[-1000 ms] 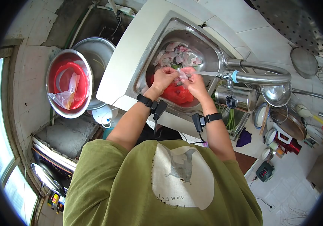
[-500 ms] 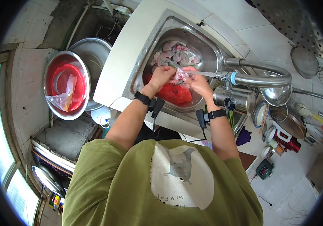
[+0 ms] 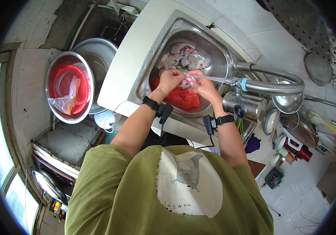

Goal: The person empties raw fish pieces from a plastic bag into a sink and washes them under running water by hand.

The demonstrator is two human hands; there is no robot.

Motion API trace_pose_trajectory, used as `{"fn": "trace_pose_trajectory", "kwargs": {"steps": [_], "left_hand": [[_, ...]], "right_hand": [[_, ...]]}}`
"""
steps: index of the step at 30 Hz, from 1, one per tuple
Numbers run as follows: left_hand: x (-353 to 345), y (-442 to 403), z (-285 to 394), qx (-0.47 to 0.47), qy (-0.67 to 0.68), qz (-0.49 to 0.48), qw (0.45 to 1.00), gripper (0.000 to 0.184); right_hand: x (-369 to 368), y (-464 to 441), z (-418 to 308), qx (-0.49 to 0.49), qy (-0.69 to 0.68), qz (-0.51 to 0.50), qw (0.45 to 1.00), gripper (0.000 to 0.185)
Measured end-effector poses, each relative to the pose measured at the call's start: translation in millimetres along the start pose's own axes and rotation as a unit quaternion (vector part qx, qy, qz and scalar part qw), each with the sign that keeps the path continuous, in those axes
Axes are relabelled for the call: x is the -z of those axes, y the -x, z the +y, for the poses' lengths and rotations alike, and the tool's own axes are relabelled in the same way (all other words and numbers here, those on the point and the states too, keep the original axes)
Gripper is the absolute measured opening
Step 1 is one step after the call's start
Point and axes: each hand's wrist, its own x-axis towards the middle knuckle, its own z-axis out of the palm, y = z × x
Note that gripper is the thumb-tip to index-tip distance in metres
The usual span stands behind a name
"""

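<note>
Watching remotely, I find left hand (image 3: 170, 80) and right hand (image 3: 205, 88) pinched together on one pale piece (image 3: 187, 81) in the tap's (image 3: 274, 87) stream, not yet set down, other pieces (image 3: 183, 56) lying far in the sink (image 3: 217, 51), washed or not I can't tell.

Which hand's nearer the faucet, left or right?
Right. The right hand is over the sink, beside the water stream coming from the faucet; the left hand is farther away, across the pale piece between them.
</note>
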Motion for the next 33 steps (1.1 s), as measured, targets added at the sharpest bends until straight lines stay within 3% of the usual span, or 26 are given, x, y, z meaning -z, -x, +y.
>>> {"fn": "trace_pose_trajectory", "kwargs": {"steps": [3, 5, 9, 13, 15, 17, 18, 19, 20, 22, 23, 24, 25, 26, 28, 29, 31, 33], "left_hand": [[-1, 0, -3, 0.006, 0.049, 0.0, 0.999, 0.018], [-2, -1, -8, 0.051, 0.163, -0.013, 0.985, 0.016], [-7, 2, -8, 0.03, 0.147, -0.004, 0.989, 0.013], [1, 1, -16, 0.072, 0.122, 0.038, 0.989, 0.017], [4, 3, -19, 0.087, 0.117, 0.062, 0.987, 0.02], [6, 6, -16, 0.087, 0.122, 0.129, 0.98, 0.028], [9, 9, -11, 0.085, 0.139, 0.117, 0.98, 0.031], [9, 9, -12, 0.088, 0.139, 0.116, 0.98, 0.031], [8, 8, -12, 0.074, 0.126, 0.126, 0.981, 0.034], [6, 9, -13, 0.061, 0.119, 0.152, 0.979, 0.029], [7, 3, -23, 0.062, 0.12, 0.151, 0.979, 0.029], [11, -6, -41, 0.014, -0.036, 0.128, 0.991, 0.026], [12, -8, -44, -0.034, -0.192, 0.101, 0.976, 0.023], [11, -8, -50, -0.081, -0.287, 0.048, 0.953, 0.025], [3, 5, -38, -0.134, -0.459, -0.091, 0.874, 0.032], [-2, 11, -30, -0.132, -0.459, -0.09, 0.874, 0.032], [-11, 18, -23, 0.075, -0.604, -0.231, 0.759, 0.035], [-15, 21, -15, 0.078, -0.619, -0.259, 0.738, 0.037]], "right_hand": [[-1, 4, -6, -0.01, 0.008, 0.018, 1.0, 0.036], [0, 1, 0, 0.021, 0.022, 0.023, 0.999, 0.036], [0, 0, 3, 0.056, 0.062, 0.023, 0.996, 0.036], [4, -3, 9, 0.028, 0.083, 0.052, 0.995, 0.036], [12, -14, 14, -0.069, 0.31, 0.099, 0.943, 0.036], [6, -15, -13, -0.063, 0.268, 0.12, 0.954, 0.036], [5, -20, -19, -0.012, 0.051, 0.155, 0.987, 0.036], [8, -26, -19, 0.038, -0.168, 0.184, 0.968, 0.036], [15, -37, -10, 0.037, -0.167, 0.185, 0.968, 0.036], [35, -58, 32, 0.113, 0.152, 0.259, 0.947, 0.037], [34, -56, 38, 0.112, 0.153, 0.259, 0.947, 0.037], [30, -50, 43, 0.036, 0.351, 0.205, 0.913, 0.034], [26, -44, 52, -0.041, 0.532, 0.141, 0.834, 0.032], [18, -35, 64, -0.041, 0.532, 0.14, 0.834, 0.032], [3, -21, 89, 0.101, 0.585, 0.149, 0.79, 0.019], [-1, -25, 92, 0.102, 0.585, 0.147, 0.791, 0.019], [-11, -29, 90, -0.106, 0.666, 0.059, 0.736, 0.017], [-12, -24, 86, -0.121, 0.695, 0.009, 0.709, 0.019]]}}
